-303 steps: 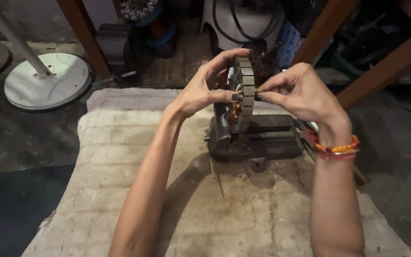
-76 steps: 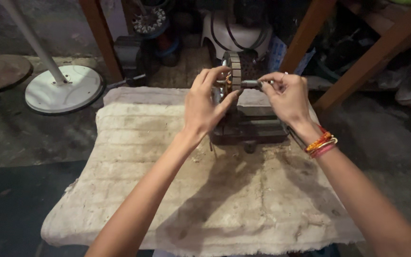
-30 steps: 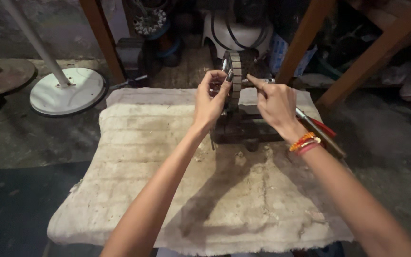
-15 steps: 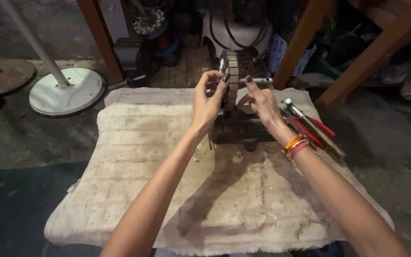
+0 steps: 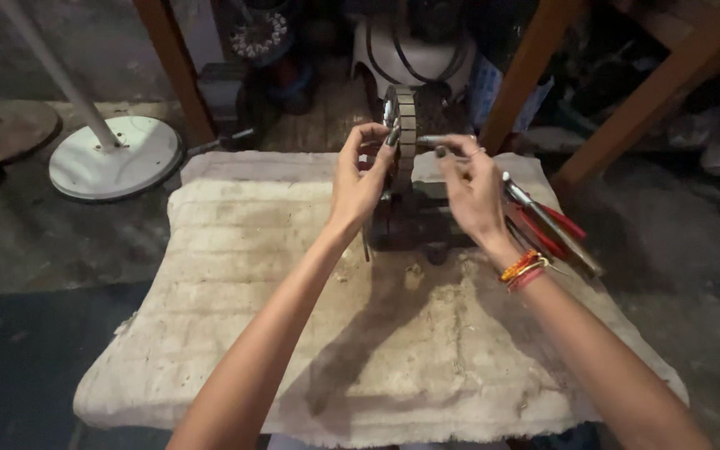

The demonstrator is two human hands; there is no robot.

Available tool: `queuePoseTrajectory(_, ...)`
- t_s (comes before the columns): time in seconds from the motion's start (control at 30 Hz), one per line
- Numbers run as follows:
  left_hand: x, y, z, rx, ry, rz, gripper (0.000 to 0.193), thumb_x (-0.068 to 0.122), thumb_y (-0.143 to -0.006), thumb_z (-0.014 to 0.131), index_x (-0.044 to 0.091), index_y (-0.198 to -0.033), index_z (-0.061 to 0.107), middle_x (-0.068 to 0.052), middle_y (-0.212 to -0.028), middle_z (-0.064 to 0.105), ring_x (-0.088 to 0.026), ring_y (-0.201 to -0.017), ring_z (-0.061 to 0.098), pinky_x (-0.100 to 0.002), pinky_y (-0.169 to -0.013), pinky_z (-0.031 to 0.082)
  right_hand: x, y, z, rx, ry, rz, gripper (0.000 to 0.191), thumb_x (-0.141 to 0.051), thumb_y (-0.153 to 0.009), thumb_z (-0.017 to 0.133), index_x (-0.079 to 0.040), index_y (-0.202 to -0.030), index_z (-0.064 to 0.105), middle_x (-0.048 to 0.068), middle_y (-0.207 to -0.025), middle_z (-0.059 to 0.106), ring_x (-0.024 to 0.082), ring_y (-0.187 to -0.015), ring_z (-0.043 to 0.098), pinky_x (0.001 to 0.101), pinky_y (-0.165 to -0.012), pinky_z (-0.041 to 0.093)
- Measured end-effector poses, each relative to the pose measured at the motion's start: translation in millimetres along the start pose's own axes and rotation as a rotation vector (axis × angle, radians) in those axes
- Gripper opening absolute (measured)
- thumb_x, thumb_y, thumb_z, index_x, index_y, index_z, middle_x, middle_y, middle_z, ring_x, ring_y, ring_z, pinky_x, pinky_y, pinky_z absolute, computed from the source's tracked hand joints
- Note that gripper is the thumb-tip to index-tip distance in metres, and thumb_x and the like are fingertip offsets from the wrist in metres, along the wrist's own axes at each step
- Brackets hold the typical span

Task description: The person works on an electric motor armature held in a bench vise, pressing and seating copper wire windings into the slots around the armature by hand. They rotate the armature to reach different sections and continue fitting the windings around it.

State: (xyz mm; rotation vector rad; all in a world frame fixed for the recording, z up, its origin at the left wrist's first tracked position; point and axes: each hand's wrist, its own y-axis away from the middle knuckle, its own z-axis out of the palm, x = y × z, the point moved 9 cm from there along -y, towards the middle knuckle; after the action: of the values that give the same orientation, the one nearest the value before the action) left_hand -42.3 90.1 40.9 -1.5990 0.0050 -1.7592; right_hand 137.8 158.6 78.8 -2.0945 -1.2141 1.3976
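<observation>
- Fingers (image 5: pixel 381 137) of the left hand (image 5: pixel 360 179) pinch the rim of the ridged metal ring (image 5: pixel 403 125), which stands upright in a small vise (image 5: pixel 414 225) at the far edge of the table.
- Right hand (image 5: pixel 470 187): fingertips together on a thin metal pin (image 5: pixel 437 141) pointing at the ring.
- Progress: ring clamped; fitting looks unfinished.
- Red-handled pliers (image 5: pixel 547 225) lie just right, on the pale worn cloth (image 5: pixel 235 283).

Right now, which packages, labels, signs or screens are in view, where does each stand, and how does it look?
Only one possible package shows: a pale blue printed wrapper or bag, far behind the grey cloth-covered table, beside a slanted wooden beam; its shape is unclear.
No sign, no screen and no separate label shows.
</observation>
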Motion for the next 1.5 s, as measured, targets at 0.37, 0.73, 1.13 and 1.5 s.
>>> queuePoseTrajectory(0.37,97.1,43.6,-0.3,0.146,-0.644,0.513,0.049,0.019,-0.088,0.077,0.004,-0.13,0.058,-0.017,-0.129,0.058,-0.034,-0.121,0.055,-0.043,-0.103,0.048,-22.5,12.4,-27.3,0.059,0.207,-0.148,0.031,0.0,-0.103,0.057,-0.009,-0.127,0.074,0.005,-0.061,0.051,0.007,-0.052,0.044,0.0289,-0.051,0.033)
queuePoseTrajectory(0.73,94.9,47.7,57.7,0.067,-1.269,0.731,0.052,0.033,-0.079,0.085,0.017,-0.126,0.07,-0.013,-0.158,0.04,-0.033,-0.145,0.034,-0.049,-0.119,0.022,-44.8,17.4,-34.8,0.128,0.162,-0.128,0.022,-0.001,-0.108,0.056,-0.006,-0.121,0.072,0.0,-0.068,0.056,0.005,-0.057,0.042,0.0269,-0.051,0.031)
queuePoseTrajectory(1.13,113.4,47.6,25.9,0.226,-0.765,0.697,0.014,0.015,-0.085,0.082,0.013,-0.096,0.074,-0.006,-0.127,0.061,-0.03,-0.126,0.05,-0.045,-0.106,0.034,-88.6,-2.5,-26.6,0.037,0.202,-0.243,0.022,0.003,-0.102,0.061,-0.005,-0.118,0.073,0.004,-0.062,0.049,0.007,-0.054,0.047,0.0271,-0.052,0.037)
queuePoseTrajectory(1.5,103.4,44.4,3.2,0.31,-0.548,0.507,0.01,0.006,-0.089,0.074,0.003,-0.097,0.07,-0.009,-0.106,0.069,-0.029,-0.103,0.064,-0.04,-0.091,0.051,-101.4,-27.2,-22.1,-0.065,0.262,-0.249,0.019,-0.001,-0.1,0.069,-0.007,-0.115,0.079,0.005,-0.059,0.059,0.007,-0.051,0.048,0.0265,-0.049,0.035)
